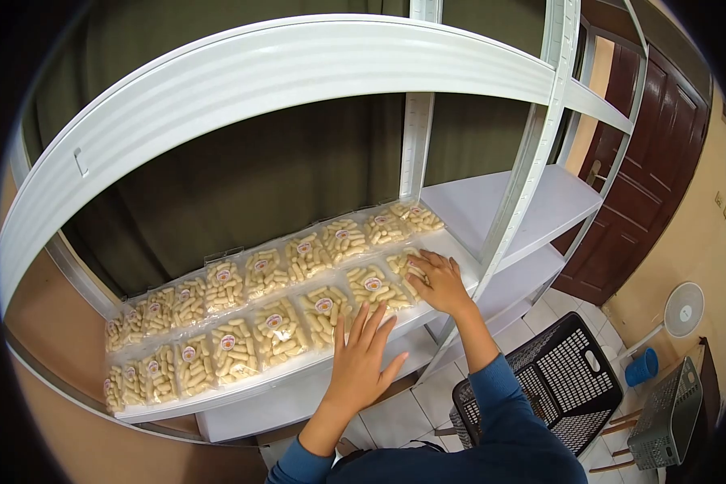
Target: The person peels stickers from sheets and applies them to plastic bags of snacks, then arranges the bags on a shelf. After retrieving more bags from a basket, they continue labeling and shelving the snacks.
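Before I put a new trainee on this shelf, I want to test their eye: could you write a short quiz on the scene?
1. True or false: the clear bags lie in two rows on the white shelf.
2. Which hand is at the right end of the front row?
A) left
B) right hand
3. Fill in: the basket nearest the shelf is ____.

Key: 1 true; 2 B; 3 black

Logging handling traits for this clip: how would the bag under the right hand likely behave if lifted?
The bag would probably sag, being clear plastic around loose pieces. Its shine suggests it may slip under the right hand. Lying flat, it seems unlikely to roll.
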{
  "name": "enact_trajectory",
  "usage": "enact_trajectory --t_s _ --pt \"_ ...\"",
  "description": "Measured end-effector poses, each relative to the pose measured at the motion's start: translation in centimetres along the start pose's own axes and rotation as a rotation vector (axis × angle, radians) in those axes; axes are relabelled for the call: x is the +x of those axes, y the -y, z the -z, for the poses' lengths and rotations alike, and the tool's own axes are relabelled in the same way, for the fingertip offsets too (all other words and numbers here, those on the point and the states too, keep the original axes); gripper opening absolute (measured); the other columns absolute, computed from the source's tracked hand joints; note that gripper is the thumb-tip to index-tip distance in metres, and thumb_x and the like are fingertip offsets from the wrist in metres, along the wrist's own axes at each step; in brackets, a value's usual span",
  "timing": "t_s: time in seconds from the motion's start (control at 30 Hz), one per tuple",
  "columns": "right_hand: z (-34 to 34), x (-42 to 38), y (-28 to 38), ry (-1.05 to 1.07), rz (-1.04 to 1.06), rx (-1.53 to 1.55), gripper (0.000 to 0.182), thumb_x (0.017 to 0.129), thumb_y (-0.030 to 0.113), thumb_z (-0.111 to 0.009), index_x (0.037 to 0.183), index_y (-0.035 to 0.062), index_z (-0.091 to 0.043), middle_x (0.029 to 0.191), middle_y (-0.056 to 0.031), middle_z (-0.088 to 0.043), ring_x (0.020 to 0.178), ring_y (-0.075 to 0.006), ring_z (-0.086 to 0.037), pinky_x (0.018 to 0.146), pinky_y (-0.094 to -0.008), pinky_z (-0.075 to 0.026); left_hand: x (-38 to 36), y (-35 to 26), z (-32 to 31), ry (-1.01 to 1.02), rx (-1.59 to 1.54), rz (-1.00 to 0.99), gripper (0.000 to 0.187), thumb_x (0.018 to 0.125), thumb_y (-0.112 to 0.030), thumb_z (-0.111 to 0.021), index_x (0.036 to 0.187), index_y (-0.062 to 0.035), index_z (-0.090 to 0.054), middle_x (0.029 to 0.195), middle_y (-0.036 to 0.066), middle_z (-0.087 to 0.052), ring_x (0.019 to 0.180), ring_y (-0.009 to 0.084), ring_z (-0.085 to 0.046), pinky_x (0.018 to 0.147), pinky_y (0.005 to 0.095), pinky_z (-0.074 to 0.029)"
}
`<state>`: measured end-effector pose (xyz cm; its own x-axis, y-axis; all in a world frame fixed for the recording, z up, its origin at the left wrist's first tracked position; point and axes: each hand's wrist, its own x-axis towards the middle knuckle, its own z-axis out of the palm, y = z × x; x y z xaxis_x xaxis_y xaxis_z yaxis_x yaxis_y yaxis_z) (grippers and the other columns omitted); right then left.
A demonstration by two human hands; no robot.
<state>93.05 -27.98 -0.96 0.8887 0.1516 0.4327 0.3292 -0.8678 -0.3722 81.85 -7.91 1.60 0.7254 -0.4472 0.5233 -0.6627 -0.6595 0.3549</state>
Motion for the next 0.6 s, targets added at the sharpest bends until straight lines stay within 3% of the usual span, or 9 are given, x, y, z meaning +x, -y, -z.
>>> enact_trajectory --t_s 0.2,0.33,0.53,0.6 --pt "-0.3 -0.6 -0.2 -0.041 0.023 0.015 0.039 0.081 0.037 -0.049 0.111 0.0123 -0.055 0.120 -0.0141 -0.047 0.114 -0.0316 -0.041 0.097 -0.0452 -0.026 2.1 3.1 -3.2 -0.059 0.261 0.013 0.044 0.076 -0.026 -0.057 0.115 -0.0073 -0.049 0.126 0.012 -0.039 0.119 0.0304 -0.032 0.100 0.0470 -0.019" --pt "-0.5 -1.0 0.0 -0.096 0.066 0.016 0.038 0.082 0.036 -0.048 0.110 0.0123 -0.055 0.119 -0.0137 -0.047 0.111 -0.0327 -0.042 0.095 -0.0425 -0.030 2.3 3.2 -3.0 -0.083 0.217 -0.046 0.041 0.074 -0.023 -0.060 0.113 -0.0140 -0.052 0.111 0.008 -0.046 0.100 0.0258 -0.041 0.090 0.0428 -0.028" --pt "-0.6 -1.0 0.1 -0.054 0.047 0.059 0.039 0.083 0.036 -0.047 0.113 0.0127 -0.053 0.122 -0.0136 -0.045 0.114 -0.0344 -0.039 0.096 -0.0476 -0.028 2.4 3.6 -3.3 -0.055 0.227 -0.040 0.038 0.077 -0.023 -0.055 0.115 -0.0158 -0.052 0.109 0.009 -0.045 0.100 0.0257 -0.040 0.092 0.0443 -0.027" --pt "-0.5 -1.3 0.3 -0.059 0.071 -0.016 0.040 0.084 0.037 -0.045 0.115 0.0120 -0.051 0.125 -0.0147 -0.042 0.118 -0.0349 -0.035 0.098 -0.0512 -0.023 2.4 3.4 -3.4 -0.021 0.228 -0.043 0.036 0.080 -0.021 -0.053 0.115 -0.0163 -0.051 0.109 0.009 -0.045 0.101 0.0252 -0.040 0.092 0.0440 -0.026"
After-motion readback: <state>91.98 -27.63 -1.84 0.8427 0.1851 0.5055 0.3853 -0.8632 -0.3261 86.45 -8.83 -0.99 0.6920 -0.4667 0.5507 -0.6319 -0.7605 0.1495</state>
